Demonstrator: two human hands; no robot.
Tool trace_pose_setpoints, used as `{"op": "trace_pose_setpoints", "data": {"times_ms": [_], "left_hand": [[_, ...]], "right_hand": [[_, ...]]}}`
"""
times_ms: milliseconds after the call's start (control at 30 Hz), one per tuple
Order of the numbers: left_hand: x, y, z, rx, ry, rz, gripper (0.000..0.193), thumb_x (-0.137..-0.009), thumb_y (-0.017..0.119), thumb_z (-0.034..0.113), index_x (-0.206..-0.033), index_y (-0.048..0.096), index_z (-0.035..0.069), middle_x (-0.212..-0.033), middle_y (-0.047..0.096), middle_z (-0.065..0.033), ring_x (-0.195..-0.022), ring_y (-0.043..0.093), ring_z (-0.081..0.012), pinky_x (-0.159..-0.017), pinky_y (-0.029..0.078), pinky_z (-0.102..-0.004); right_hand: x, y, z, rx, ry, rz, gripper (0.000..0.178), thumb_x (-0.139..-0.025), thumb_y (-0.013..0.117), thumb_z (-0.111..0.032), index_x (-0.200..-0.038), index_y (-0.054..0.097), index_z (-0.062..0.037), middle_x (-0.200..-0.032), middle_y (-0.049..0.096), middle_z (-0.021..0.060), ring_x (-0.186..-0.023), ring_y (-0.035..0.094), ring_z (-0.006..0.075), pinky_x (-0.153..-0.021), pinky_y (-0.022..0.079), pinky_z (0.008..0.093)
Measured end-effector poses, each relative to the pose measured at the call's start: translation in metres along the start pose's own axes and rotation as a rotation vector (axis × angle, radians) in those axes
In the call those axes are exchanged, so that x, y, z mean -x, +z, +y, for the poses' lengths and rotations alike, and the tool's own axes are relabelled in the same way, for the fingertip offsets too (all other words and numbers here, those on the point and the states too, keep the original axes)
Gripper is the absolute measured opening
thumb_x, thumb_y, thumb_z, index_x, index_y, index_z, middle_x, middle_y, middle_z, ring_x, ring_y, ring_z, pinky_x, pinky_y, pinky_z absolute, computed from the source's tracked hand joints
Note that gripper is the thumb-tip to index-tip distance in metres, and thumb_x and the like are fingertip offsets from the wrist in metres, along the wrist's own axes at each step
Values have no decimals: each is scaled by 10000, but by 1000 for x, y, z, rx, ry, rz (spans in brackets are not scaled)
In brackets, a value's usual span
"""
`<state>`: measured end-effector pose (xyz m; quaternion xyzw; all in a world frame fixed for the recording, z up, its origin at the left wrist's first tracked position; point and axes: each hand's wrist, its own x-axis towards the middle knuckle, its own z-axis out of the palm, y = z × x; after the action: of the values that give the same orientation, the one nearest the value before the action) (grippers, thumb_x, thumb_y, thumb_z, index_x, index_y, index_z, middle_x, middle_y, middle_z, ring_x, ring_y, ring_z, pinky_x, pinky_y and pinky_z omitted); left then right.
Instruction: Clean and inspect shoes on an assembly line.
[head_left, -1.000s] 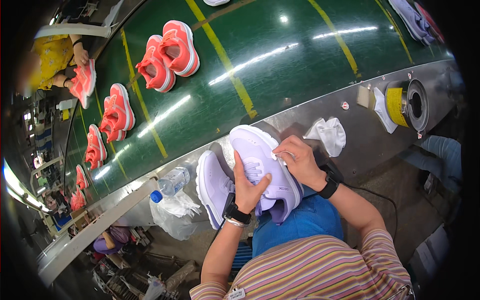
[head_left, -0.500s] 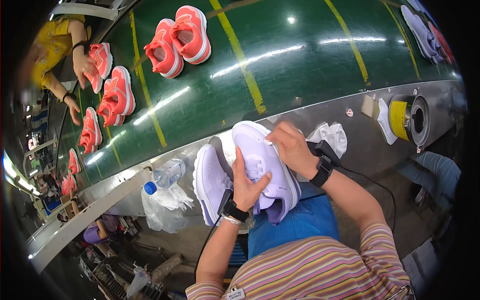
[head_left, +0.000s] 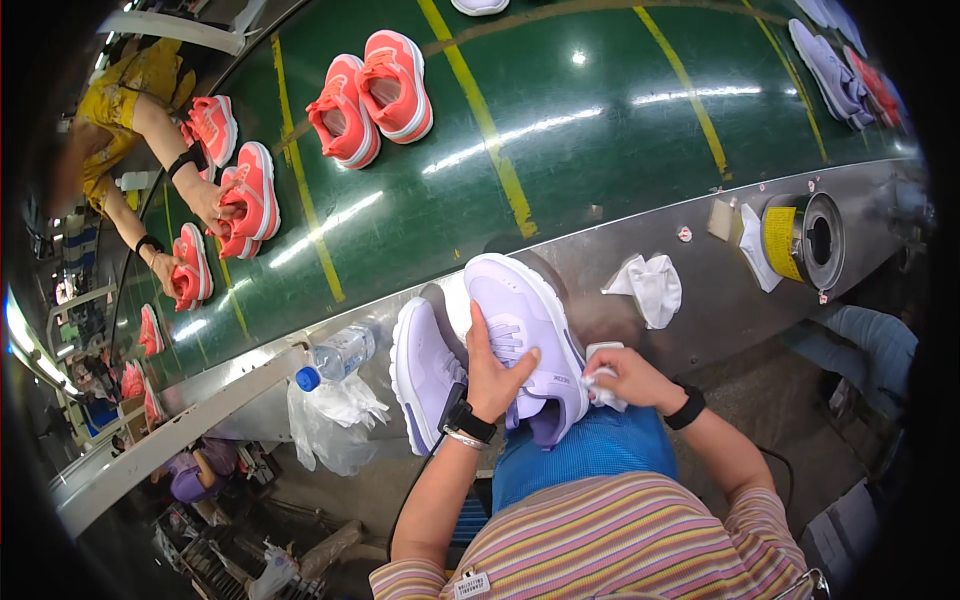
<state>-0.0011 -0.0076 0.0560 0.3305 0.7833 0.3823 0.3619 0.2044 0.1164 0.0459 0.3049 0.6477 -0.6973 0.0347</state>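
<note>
My left hand (head_left: 492, 375) is wrapped round a lavender sneaker (head_left: 515, 290), its thumb lying across the laces. The shoe stands toe-away above my lap, its heel opening toward me. Just right of its heel, my right hand (head_left: 638, 380) pinches a crumpled white cloth (head_left: 606, 390) between thumb and fingers. Whether the cloth touches the shoe I cannot tell. To the left rests a second lavender sneaker (head_left: 425, 350), partly hidden behind my left wrist.
Beyond the metal ledge (head_left: 690, 240) runs a green conveyor belt (head_left: 400, 210) bearing coral sneakers (head_left: 395, 85). A co-worker's hands (head_left: 215, 200) touch shoes at far left. On the ledge are a bottle (head_left: 345, 350), a white cloth (head_left: 655, 290) and a metal can (head_left: 820, 240).
My right hand has moved from the shoe's toe area back toward its heel, and the white cloth in it now shows. The co-worker's hands have reached onto the coral sneakers.
</note>
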Motion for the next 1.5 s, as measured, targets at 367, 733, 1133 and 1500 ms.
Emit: {"op": "trace_pose_setpoints", "data": {"times_ms": [367, 733, 1133, 1500], "left_hand": [[-14, 22, 18, -76, -111, 40, 1085, -701, 722, 282, -1374, -40, -96, -1293, 262, -344, -1205, 330, -429, -1016, 308, -422], [95, -117, -31, 183, 62, 610, 609, -761, 632, 27, -1298, 343, 16, -1233, 348, -138, -1155, 395, -241, -896, 429, -366], [44, -179, -138, 214, -53, 708, 1038, -637, 797, 153, -1412, 115, 38, -1430, 202, -168, -1289, 286, -300, -1000, 329, -456], [6, -178, -144, 192, 234, 760, 704, -624, 779, 85, -1218, 405, 31, -1141, 494, -115, -1077, 478, -232, -962, 365, -353]], "right_hand": [[12, -40, -31, -387, -104, 686, 119, -835, 520, 27, -942, 561, -5, -876, 601, 63, -757, 594, 124, -704, 475, 252], [2, 22, -119, -836, -141, 210, 180, -857, 554, -37, -1020, 593, 29, -920, 628, 99, -848, 612, 157, -776, 494, 282], [-25, 103, -151, -310, -291, 355, 206, -792, 646, -32, -993, 630, 10, -897, 614, 42, -819, 562, 75, -713, 446, 199], [-26, 122, -164, -122, -302, 387, 143, -791, 649, -74, -920, 654, -13, -840, 630, 14, -789, 553, 67, -721, 436, 210]]}}
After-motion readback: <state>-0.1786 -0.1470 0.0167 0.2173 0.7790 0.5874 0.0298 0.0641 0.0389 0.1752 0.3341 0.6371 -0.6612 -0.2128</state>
